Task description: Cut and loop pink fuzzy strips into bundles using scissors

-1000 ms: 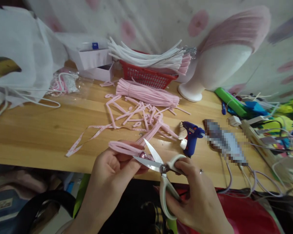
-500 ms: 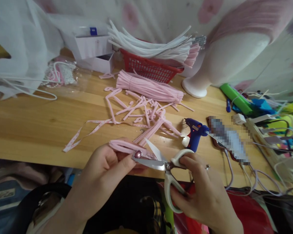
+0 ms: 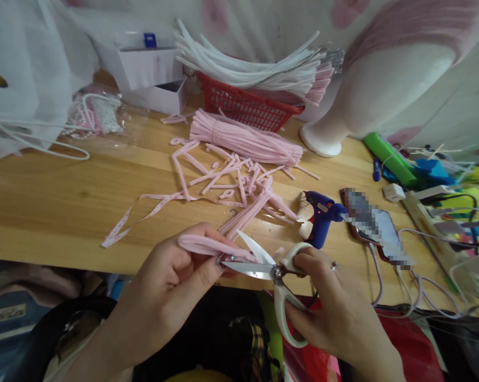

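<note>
My left hand pinches a pink pipe cleaner bent into a long narrow loop, its closed end pointing left. White-handled scissors are in my right hand, thumb and fingers through the handles. The blades stand apart, with the right end of the pipe cleaner between them. The lower blade lies close to my left thumb. Just beyond the scissors' pivot shows a small blurred pink bit. Behind my hands, cut pink pipe cleaner pieces lie scattered on the wooden table.
A blue glue gun stands right of the pieces, near a phone with cables. Further back are a pink pipe cleaner bundle, a red basket and a white mannequin head. A measuring tape lies left.
The pipe cleaner loop has turned a little in my left hand and looks narrower. The scissors have shifted slightly right, blades still apart. A small pink bit now shows near the pivot.
</note>
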The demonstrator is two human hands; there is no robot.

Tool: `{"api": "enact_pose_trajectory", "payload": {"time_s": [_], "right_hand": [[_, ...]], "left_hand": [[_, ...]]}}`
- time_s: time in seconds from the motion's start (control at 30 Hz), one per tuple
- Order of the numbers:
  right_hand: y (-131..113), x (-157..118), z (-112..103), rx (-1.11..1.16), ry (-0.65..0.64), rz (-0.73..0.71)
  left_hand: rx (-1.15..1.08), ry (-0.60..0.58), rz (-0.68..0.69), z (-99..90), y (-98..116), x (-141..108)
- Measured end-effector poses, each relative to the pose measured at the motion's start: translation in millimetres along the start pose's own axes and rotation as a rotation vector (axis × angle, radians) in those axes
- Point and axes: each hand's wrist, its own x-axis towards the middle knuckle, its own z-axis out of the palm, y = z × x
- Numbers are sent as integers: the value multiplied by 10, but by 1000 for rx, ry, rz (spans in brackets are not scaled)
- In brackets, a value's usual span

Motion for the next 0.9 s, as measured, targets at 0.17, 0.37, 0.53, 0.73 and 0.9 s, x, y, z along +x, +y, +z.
{"api": "enact_pose_trajectory", "payload": {"time_s": [0.17, 0.37, 0.53, 0.73, 0.9], "right_hand": [[8, -17, -16, -11, -16, -1], [60, -98, 13, -25, 9, 10], [48, -145, -8, 0, 133, 113], [-42, -87, -16, 2, 78, 96], [-50, -74, 26, -23, 76, 90]], "left_hand": [[-35, 12, 11, 29, -3, 33], [-207, 55, -81, 58, -5, 45], [-207, 99, -163, 77, 15, 73], [-71, 147, -65, 158, 31, 35], [-3, 281, -49, 239, 26, -28]]}}
